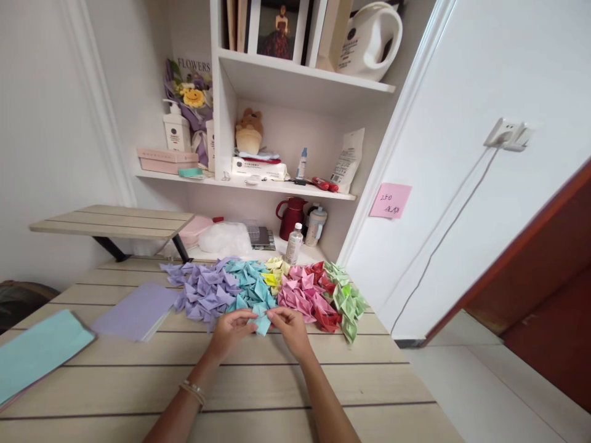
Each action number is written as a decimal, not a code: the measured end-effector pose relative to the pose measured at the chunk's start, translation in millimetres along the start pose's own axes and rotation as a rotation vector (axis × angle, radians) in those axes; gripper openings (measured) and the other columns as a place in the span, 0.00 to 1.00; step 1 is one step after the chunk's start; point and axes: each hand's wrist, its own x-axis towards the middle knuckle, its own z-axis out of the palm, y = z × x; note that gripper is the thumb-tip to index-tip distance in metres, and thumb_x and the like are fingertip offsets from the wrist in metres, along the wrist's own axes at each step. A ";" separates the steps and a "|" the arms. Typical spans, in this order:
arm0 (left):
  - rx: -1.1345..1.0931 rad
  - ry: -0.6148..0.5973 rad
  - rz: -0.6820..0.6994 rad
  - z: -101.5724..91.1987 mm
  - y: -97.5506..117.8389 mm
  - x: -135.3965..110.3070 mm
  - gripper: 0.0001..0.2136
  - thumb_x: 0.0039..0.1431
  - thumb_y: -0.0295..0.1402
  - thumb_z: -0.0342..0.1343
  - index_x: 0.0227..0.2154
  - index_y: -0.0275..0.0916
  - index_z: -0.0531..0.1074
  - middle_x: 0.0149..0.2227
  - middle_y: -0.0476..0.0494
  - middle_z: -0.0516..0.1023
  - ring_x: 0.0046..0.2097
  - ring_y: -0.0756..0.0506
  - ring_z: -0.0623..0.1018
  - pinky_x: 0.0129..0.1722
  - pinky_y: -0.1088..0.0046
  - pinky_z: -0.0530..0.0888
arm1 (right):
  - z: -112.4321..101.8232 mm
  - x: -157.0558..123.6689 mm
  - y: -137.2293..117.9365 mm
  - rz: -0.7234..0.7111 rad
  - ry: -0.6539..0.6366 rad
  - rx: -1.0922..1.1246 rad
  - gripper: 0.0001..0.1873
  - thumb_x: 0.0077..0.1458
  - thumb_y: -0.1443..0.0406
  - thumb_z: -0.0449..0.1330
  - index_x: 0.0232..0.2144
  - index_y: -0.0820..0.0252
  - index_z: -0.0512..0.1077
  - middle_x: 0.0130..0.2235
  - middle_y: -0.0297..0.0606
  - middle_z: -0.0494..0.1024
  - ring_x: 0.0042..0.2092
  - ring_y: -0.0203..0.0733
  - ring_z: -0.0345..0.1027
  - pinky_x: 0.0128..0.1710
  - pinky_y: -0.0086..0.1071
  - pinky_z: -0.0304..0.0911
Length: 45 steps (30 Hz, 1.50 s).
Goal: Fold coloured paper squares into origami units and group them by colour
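Between the left grip (pixel 229 332) and the right grip (pixel 292 331), both clamped on its edges, is 1 blue paper (pixel 262 322) over the desk (pixel 258 383), its folds too small to make out surely. Just beyond both grips lie blue folded pieces (pixel 247 280), with purple pieces (pixel 207 292) leftward and pink pieces (pixel 302 292) rightward.

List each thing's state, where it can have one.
Left hand: pinching
Right hand: pinching
Light-blue paper: folded, in both hands
Paper boats: heaped in colour groups
Lilac paper stack: flat
Turquoise paper stack: flat
Plastic bottle: upright, capped
Red thermos jug: upright
Wall socket: plugged into
Pink sticky note: stuck up, written on
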 end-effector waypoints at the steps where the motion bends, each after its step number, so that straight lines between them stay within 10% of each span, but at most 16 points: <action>1: 0.005 -0.007 0.005 0.8 -0.5 -0.1 0.12 0.29 0.33 0.66 0.23 0.36 0.78 0.34 0.42 0.80 0.35 0.42 0.78 0.36 0.70 0.75 | -0.1 0.6 0.7 -0.010 0.011 -0.008 0.15 0.40 0.55 0.64 0.25 0.62 0.75 0.24 0.36 0.75 0.26 0.38 0.68 0.27 0.31 0.66; 10: -0.023 -0.067 -0.041 5.7 4.9 -4.2 0.19 0.41 0.34 0.62 0.40 0.36 0.70 0.29 0.43 0.80 0.29 0.45 0.78 0.31 0.70 0.74 | 0.3 3.2 8.5 -0.078 0.051 -0.126 0.16 0.43 0.58 0.63 0.33 0.63 0.72 0.23 0.35 0.73 0.23 0.34 0.63 0.22 0.25 0.59; 27: -0.032 -0.191 -0.267 14.5 -3.9 -8.8 0.15 0.42 0.40 0.61 0.30 0.36 0.69 0.24 0.46 0.79 0.30 0.43 0.79 0.31 0.68 0.75 | -1.6 4.1 9.3 -0.060 0.068 -0.156 0.22 0.41 0.58 0.63 0.40 0.61 0.69 0.24 0.33 0.73 0.24 0.35 0.63 0.25 0.27 0.58; 36: -0.318 -0.040 -0.177 16.0 -9.8 -1.1 0.16 0.40 0.39 0.62 0.28 0.39 0.62 0.31 0.40 0.80 0.38 0.39 0.79 0.42 0.59 0.72 | -0.7 5.7 11.9 -0.025 0.125 -0.139 0.18 0.39 0.55 0.64 0.29 0.64 0.73 0.18 0.28 0.64 0.20 0.30 0.54 0.20 0.24 0.51; 45: 0.088 0.021 -0.037 6.8 -4.9 0.4 0.14 0.42 0.44 0.59 0.26 0.37 0.72 0.19 0.50 0.74 0.22 0.47 0.74 0.23 0.74 0.71 | 9.3 0.1 9.6 0.028 0.151 -0.077 0.21 0.39 0.51 0.63 0.26 0.64 0.70 0.13 0.29 0.67 0.13 0.29 0.55 0.12 0.22 0.50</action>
